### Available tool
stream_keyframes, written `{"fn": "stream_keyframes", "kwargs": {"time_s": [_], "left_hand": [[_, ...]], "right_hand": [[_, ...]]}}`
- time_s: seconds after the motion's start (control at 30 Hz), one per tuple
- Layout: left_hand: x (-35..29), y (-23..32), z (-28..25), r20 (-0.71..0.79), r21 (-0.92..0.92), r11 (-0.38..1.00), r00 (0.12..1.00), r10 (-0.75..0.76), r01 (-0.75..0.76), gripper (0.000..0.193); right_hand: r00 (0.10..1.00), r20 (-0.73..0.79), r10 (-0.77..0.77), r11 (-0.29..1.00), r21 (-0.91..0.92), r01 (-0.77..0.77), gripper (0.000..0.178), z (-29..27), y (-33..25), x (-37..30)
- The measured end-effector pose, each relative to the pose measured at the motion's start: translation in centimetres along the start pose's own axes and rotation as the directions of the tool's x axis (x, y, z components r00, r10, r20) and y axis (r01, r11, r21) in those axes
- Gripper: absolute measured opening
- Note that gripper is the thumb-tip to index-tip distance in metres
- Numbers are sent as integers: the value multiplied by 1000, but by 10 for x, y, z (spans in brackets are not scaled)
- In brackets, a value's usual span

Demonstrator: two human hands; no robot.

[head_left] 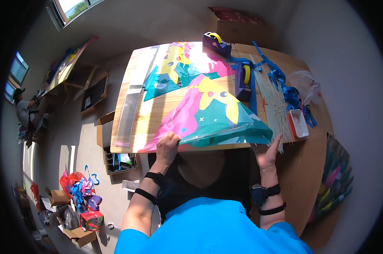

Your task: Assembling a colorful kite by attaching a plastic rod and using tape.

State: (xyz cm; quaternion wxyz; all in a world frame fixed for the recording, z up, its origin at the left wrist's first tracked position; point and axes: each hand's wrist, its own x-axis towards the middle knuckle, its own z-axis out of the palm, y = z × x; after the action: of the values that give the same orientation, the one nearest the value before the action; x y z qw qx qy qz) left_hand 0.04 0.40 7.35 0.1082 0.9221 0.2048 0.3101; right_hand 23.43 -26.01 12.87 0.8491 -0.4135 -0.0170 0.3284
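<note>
A triangular kite sail (217, 111), printed pink, teal and yellow with a cartoon face, lies over the near edge of the wooden table, with a glossy film-like sheen along its near edge. My left hand (168, 146) is closed on that edge near its left corner. At the right corner, my right hand (267, 153) is open, palm up with the thumb spread; some of its fingers are hidden at the sail's edge. Farther back lie more printed sails (170, 70) of the same pattern. Clear plastic sleeves (130, 112) lie on the left of the table.
Two tape dispensers (217, 45) with yellow rolls stand on the table. To the right are blue ribbon (291, 95), thin white rods (276, 101) and a red-and-white tray (299, 123). An open carton (119, 163) sits left of the table. Another person (28, 112) works at far left.
</note>
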Motion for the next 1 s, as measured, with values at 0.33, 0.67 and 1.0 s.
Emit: {"fn": "stream_keyframes", "kwargs": {"time_s": [0.33,0.67,1.0], "left_hand": [[43,39,-13,-36,-568,751,901,-432,337,12],[115,59,2,329,-895,-436,800,-503,94,27],[50,35,114,701,-710,-412,514,-494,571,17]], "right_hand": [[926,376,-31,500,-797,341,108,49,95,-34],[660,716,-228,-337,-694,637,85,117,78,1],[682,552,-479,-171,-821,545,87,60,73,102]]}}
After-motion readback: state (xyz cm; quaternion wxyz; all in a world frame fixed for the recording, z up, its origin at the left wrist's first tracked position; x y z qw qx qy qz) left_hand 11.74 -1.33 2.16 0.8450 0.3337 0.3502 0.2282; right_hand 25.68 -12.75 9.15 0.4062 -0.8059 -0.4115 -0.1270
